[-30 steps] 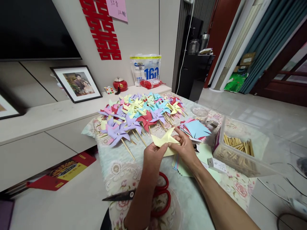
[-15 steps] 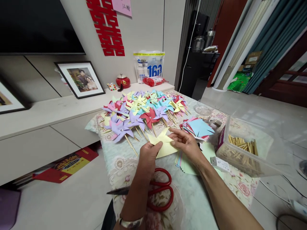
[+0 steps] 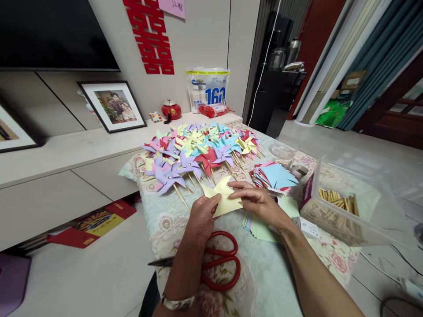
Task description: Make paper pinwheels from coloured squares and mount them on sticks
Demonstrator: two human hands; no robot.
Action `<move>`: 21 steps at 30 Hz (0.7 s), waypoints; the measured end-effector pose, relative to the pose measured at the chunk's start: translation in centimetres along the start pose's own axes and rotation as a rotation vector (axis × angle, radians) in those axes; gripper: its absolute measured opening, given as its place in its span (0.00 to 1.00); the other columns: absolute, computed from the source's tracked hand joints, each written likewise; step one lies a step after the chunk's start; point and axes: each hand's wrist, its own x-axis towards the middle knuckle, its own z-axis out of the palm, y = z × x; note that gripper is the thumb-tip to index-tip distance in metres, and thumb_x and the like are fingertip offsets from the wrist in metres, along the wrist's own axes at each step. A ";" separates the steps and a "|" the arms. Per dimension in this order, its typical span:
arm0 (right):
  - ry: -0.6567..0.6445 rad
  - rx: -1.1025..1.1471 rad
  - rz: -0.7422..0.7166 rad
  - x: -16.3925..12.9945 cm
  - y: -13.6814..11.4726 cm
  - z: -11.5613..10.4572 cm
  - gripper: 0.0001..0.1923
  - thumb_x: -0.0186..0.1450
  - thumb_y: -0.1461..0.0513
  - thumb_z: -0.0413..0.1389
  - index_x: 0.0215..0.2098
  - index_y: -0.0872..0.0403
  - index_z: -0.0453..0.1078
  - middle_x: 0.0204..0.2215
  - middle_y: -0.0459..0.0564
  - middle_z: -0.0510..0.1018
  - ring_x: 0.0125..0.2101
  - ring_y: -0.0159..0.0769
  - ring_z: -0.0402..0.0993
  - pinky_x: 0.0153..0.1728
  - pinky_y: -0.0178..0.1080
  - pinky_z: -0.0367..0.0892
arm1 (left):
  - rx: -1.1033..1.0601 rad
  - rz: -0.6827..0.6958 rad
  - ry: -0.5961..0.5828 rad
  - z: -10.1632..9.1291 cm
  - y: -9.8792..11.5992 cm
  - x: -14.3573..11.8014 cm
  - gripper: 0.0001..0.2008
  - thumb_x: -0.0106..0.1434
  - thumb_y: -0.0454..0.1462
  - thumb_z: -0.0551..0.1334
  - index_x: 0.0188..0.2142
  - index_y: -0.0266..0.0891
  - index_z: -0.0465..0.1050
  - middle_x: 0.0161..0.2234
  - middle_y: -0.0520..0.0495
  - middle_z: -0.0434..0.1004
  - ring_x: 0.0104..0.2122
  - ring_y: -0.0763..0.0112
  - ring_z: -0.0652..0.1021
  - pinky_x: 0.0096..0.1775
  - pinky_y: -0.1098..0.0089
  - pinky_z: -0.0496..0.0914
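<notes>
A pale yellow cut paper square [image 3: 222,197], partly folded toward a pinwheel shape, is held over the table by both hands. My left hand [image 3: 201,218] pinches its lower left edge. My right hand [image 3: 256,200] grips its right side, with fingers bending a flap toward the middle. Just beyond lies a pile of finished paper pinwheels [image 3: 198,152] on wooden sticks, in purple, red, yellow, blue and pink.
Red-handled scissors [image 3: 218,262] lie under my left forearm on the floral tablecloth [image 3: 165,224]. A stack of coloured paper squares [image 3: 276,176] sits to the right, pastel sheets [image 3: 261,226] under my right wrist. A clear plastic box of wooden sticks [image 3: 337,207] stands far right. A low cabinet [image 3: 66,176] runs along the left.
The hands and yellow paper have lowered slightly toward the table and the right fingers have shifted on the flap. The view has drifted a little, so the scene sits further right.
</notes>
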 end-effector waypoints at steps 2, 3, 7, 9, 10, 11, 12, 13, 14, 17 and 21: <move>-0.009 -0.033 -0.001 0.0 0.0 0.0 0.16 0.62 0.68 0.57 0.43 0.45 0.80 0.58 0.48 0.72 0.60 0.43 0.65 0.57 0.45 0.61 | 0.021 0.020 -0.006 0.0 -0.2 0.0 0.07 0.47 0.37 0.70 0.24 0.38 0.75 0.19 0.53 0.76 0.21 0.71 0.73 0.27 0.72 0.65; -0.011 -0.042 0.001 0.0 0.0 0.0 0.15 0.62 0.68 0.58 0.42 0.45 0.81 0.58 0.49 0.72 0.60 0.43 0.66 0.57 0.46 0.60 | 0.033 0.031 -0.010 0.0 -0.3 0.1 0.07 0.47 0.38 0.70 0.24 0.38 0.76 0.20 0.53 0.77 0.22 0.71 0.74 0.27 0.72 0.65; -0.006 -0.081 -0.003 0.0 0.1 0.0 0.09 0.64 0.63 0.60 0.41 0.47 0.81 0.57 0.52 0.72 0.58 0.43 0.68 0.58 0.46 0.60 | 0.065 0.065 -0.031 -0.2 -0.8 0.5 0.10 0.47 0.39 0.71 0.29 0.37 0.79 0.24 0.49 0.81 0.25 0.68 0.77 0.31 0.71 0.68; -0.003 -0.117 -0.013 0.1 0.3 0.0 0.08 0.65 0.62 0.60 0.41 0.48 0.80 0.55 0.53 0.73 0.56 0.43 0.69 0.57 0.46 0.60 | 0.077 0.071 -0.021 -0.4 -1.0 0.7 0.11 0.46 0.38 0.71 0.31 0.35 0.80 0.24 0.48 0.82 0.25 0.68 0.78 0.31 0.71 0.69; -0.005 -0.133 -0.017 0.1 0.3 0.1 0.08 0.66 0.61 0.59 0.41 0.49 0.80 0.53 0.53 0.74 0.55 0.43 0.69 0.56 0.46 0.61 | 0.086 0.073 -0.008 -0.5 -1.1 0.8 0.12 0.46 0.38 0.71 0.31 0.34 0.80 0.24 0.48 0.82 0.24 0.68 0.77 0.30 0.71 0.69; -0.005 -0.146 -0.020 0.1 0.4 0.1 0.08 0.66 0.61 0.59 0.40 0.49 0.80 0.51 0.53 0.75 0.54 0.42 0.70 0.55 0.45 0.61 | 0.098 0.074 0.004 -0.6 -1.2 0.9 0.13 0.46 0.38 0.71 0.32 0.33 0.80 0.24 0.47 0.82 0.23 0.69 0.77 0.30 0.71 0.69; -0.004 -0.158 -0.021 0.2 0.4 0.2 0.08 0.67 0.61 0.58 0.40 0.50 0.80 0.49 0.53 0.75 0.52 0.42 0.71 0.54 0.45 0.62 | 0.107 0.076 0.013 -0.6 -1.2 1.0 0.14 0.46 0.38 0.72 0.32 0.33 0.80 0.24 0.47 0.82 0.23 0.69 0.77 0.29 0.71 0.69; 0.000 -0.169 -0.018 0.2 0.5 0.3 0.08 0.67 0.61 0.58 0.39 0.50 0.80 0.47 0.53 0.75 0.51 0.42 0.71 0.53 0.45 0.62 | 0.115 0.079 0.018 -0.7 -1.3 1.0 0.14 0.46 0.38 0.72 0.33 0.32 0.80 0.24 0.47 0.82 0.22 0.69 0.77 0.29 0.71 0.69; 0.009 -0.181 -0.014 0.3 0.5 0.4 0.08 0.67 0.61 0.58 0.38 0.50 0.80 0.45 0.53 0.75 0.49 0.41 0.71 0.52 0.44 0.62 | 0.120 0.081 0.020 -0.7 -1.4 1.0 0.15 0.46 0.38 0.72 0.34 0.31 0.80 0.24 0.47 0.82 0.22 0.69 0.77 0.28 0.71 0.69; 0.041 -0.218 -0.008 0.3 0.5 0.8 0.07 0.66 0.61 0.58 0.35 0.52 0.79 0.44 0.53 0.73 0.48 0.41 0.71 0.51 0.44 0.62 | 0.126 0.087 0.021 -0.7 -1.6 1.0 0.17 0.46 0.38 0.73 0.35 0.30 0.81 0.24 0.47 0.82 0.22 0.70 0.77 0.28 0.72 0.69; 0.061 -0.227 0.009 0.4 0.3 1.3 0.08 0.66 0.61 0.56 0.30 0.53 0.74 0.45 0.53 0.73 0.50 0.42 0.69 0.51 0.43 0.61 | 0.147 0.096 0.031 -0.6 -1.7 1.1 0.17 0.46 0.39 0.73 0.34 0.30 0.81 0.23 0.47 0.81 0.21 0.70 0.77 0.27 0.72 0.70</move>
